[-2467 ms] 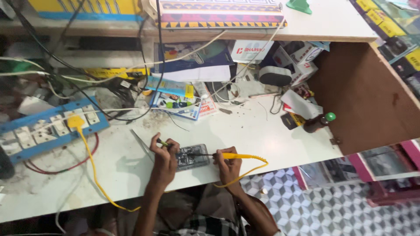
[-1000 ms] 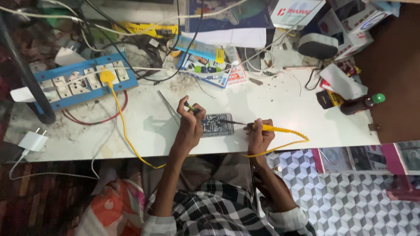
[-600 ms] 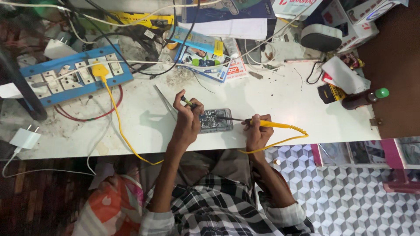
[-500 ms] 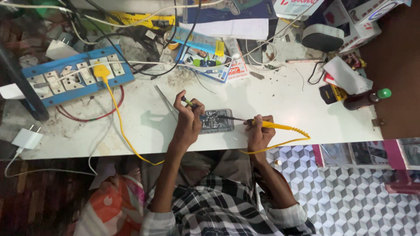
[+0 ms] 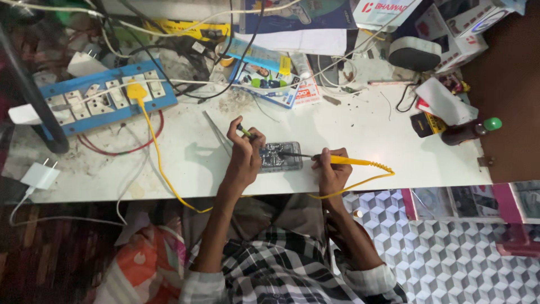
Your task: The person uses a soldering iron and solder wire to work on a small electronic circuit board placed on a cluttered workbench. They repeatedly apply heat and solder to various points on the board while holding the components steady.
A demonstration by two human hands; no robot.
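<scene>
1. Left hand (image 5: pixel 243 152) pinches a small green-handled tool (image 5: pixel 245 132) over an opened device (image 5: pixel 279 156) lying mid-bench (image 5: pixel 365 146)
2. Right hand (image 5: pixel 332 171), grip pressed around a yellow soldering iron (image 5: pixel 351 161), tip touching the device
3. Blue power strip (image 5: pixel 104 98) sits far left

Brightly and evenly lit across the white worktop (image 5: pixel 365 141), probably from overhead. Soft shadows thrown leftward from the left hand (image 5: pixel 244 155) and the thin metal tweezers (image 5: pixel 216 132). Dim toward the lower left of the frame and under the bench edge. Slightly washed out on the blue switch board with white sockets (image 5: pixel 107 98). Mildly soft throughout, with straight edges bowed near the corners.
</scene>
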